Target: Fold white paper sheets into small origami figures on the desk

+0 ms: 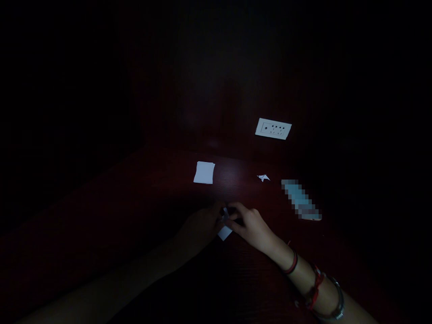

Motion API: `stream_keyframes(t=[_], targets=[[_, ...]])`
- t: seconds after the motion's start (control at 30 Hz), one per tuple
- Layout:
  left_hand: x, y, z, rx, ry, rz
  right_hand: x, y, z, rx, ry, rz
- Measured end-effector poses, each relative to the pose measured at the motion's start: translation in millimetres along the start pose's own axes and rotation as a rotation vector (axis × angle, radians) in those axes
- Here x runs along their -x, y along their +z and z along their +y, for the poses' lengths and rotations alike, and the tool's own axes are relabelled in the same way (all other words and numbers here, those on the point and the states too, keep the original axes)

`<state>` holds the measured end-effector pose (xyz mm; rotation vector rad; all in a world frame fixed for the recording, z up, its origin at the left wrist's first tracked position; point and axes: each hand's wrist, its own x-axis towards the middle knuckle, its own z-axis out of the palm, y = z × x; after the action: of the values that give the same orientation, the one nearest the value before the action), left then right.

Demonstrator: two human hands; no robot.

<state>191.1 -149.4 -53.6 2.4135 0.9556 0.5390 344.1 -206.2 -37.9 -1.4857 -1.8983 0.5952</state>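
Between my two hands is a small piece of white paper (225, 233), partly folded, with its lower corner pointing toward me. My left hand (204, 222), in deep shadow, grips the paper's left side with its fingers closed. From the right, my right hand (251, 224) pinches the same paper near its top between thumb and fingers. The fingertips hide the paper's upper part. A stack of white paper squares (204, 173) lies beyond my hands, and a small folded paper figure (263, 177) rests to its right.
A phone-shaped item (300, 199), blurred by pixels, lies on the dark red table (162, 180) at the right. A white wall socket (273, 128) is set in the panel behind. Bracelets (315, 288) circle my right forearm. The surroundings are very dark.
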Motion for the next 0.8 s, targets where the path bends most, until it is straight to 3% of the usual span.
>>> stream_keyframes(t=[0.4, 0.8], targets=[[0.4, 0.5, 1.8, 0.094, -0.014, 0.078, -1.4, 3.2, -4.0, 0.054, 0.052, 0.042], [0.2, -5.5, 7.9, 0.097, 0.029, 0.055, -1.5, 5.6, -6.2, 0.115, 0.077, 0.096]])
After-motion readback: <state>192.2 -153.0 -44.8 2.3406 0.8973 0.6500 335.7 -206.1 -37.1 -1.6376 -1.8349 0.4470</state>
